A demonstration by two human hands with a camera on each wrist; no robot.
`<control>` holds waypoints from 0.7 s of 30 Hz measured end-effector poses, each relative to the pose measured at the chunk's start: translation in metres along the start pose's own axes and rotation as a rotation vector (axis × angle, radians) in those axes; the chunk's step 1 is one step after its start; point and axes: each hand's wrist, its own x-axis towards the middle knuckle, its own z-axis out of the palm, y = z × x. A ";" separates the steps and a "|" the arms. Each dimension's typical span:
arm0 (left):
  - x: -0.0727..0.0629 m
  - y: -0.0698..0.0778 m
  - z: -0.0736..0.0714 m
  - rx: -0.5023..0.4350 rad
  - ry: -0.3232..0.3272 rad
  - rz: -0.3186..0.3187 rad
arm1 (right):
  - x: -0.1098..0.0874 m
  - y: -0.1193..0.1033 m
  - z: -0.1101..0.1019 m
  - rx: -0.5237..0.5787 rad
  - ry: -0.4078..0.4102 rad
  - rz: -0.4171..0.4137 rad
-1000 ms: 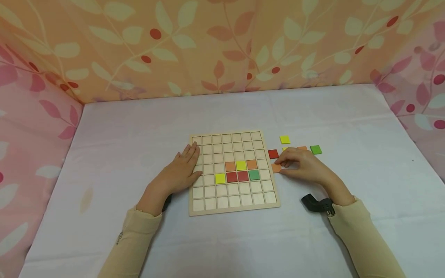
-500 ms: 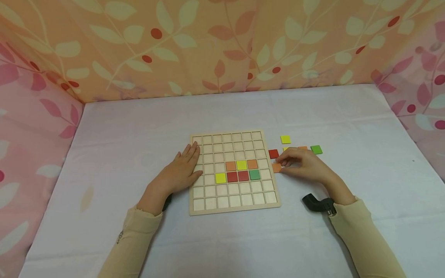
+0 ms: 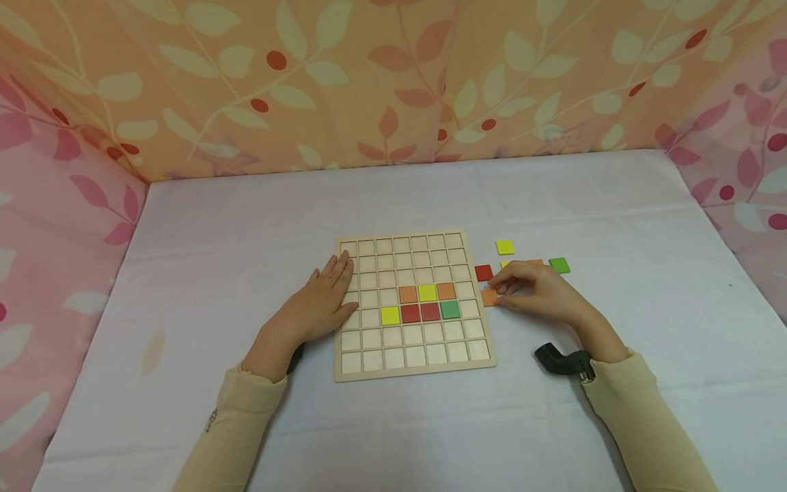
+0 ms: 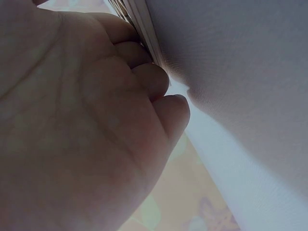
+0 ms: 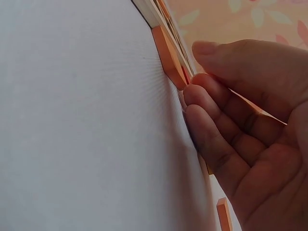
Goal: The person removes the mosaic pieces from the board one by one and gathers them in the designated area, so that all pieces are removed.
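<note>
Head view: the laying of tiles looks partway along – seven sit in the wooden grid board [image 3: 418, 370] and at least six lie outside it. Seated are orange, yellow and orange in one row; below, toward six o'clock, come yellow, red, red and green. Most other cells show bare wood. An orange tile [image 3: 488, 297] lies by the board's rim at three o'clock. Around two o'clock are a red tile [image 3: 484, 272], a yellow tile [image 3: 505, 247] and, farther out, a green tile [image 3: 559, 265]; slivers of one more yellow and one more orange show past the right hand [image 3: 541, 290]. The left hand [image 3: 316, 306] rests over the nine o'clock rim, fingers straight and close together, thumb spread apart.

Left wrist view: the palm fills much of the frame, fingers side by side at the board's edge; I can make out no tiles.

Right wrist view: the orange tile is plain and straight-sided, its thickness visible, between ten and eleven o'clock from the fingertips. The fingers curve beside it, with a narrow gap to the thumb – whether they pinch it, I cannot tell.
</note>
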 end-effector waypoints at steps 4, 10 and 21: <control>0.000 0.000 0.000 -0.001 0.001 0.000 | 0.000 0.000 0.001 0.012 0.008 -0.008; 0.000 -0.001 0.001 0.001 0.002 -0.001 | 0.000 -0.003 0.001 0.046 0.038 -0.038; -0.001 0.001 0.000 -0.009 0.004 0.003 | 0.001 -0.012 0.000 0.114 0.059 -0.022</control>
